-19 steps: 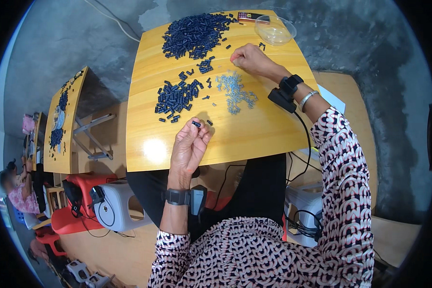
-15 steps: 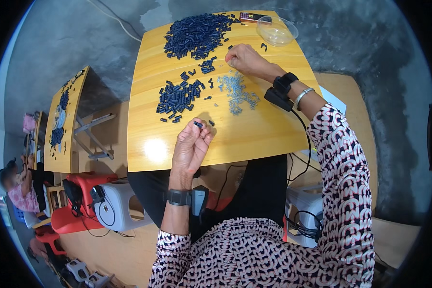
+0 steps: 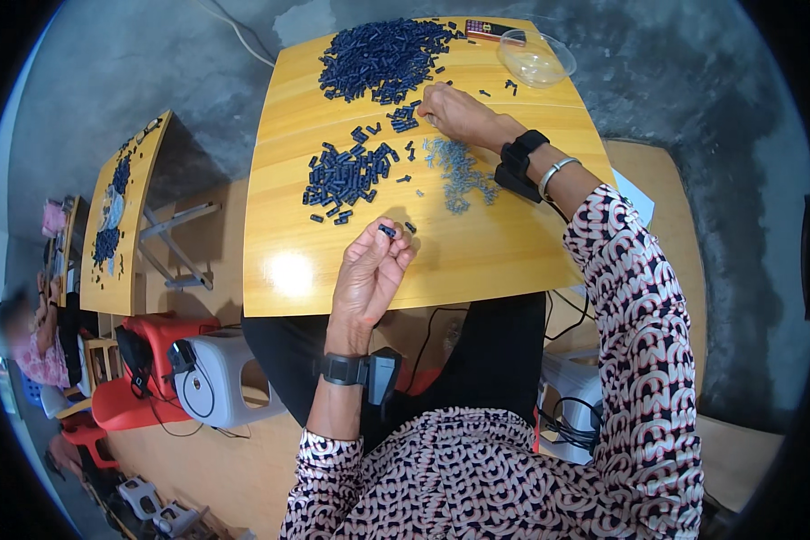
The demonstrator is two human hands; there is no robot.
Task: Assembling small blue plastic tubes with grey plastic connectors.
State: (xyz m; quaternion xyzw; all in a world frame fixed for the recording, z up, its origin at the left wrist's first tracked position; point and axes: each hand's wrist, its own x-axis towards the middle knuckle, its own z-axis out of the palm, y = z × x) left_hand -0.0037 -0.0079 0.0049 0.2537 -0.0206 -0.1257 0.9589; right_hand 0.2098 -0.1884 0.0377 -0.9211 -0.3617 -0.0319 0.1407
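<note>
My left hand (image 3: 371,274), above the table's near part, pinches a small dark plastic piece (image 3: 387,231) between thumb and fingers. Another dark piece shows just beside those fingertips. Farther off, my right hand (image 3: 454,114) is closed, fingertips pointing down beside a little cluster of dark pieces (image 3: 404,119); whatever it grips is hidden. Below that hand lies a scatter of small pale, translucent pieces (image 3: 460,175). A medium heap of dark pieces (image 3: 346,180) rests left of them, and a larger heap (image 3: 382,58) covers the far part of the table.
The yellow wooden table (image 3: 283,247) has a phone-like keypad device (image 3: 493,31) and a clear plastic bowl (image 3: 535,61) at its far right. To the left stand a second table (image 3: 142,211), a grey stool (image 3: 214,382) and a red chair (image 3: 157,355). A person (image 3: 40,346) sits at far left.
My right hand has moved a little left and nearer, toward the small cluster of dark pieces. My left hand keeps its pinch on the dark piece. The whole view has shifted slightly.
</note>
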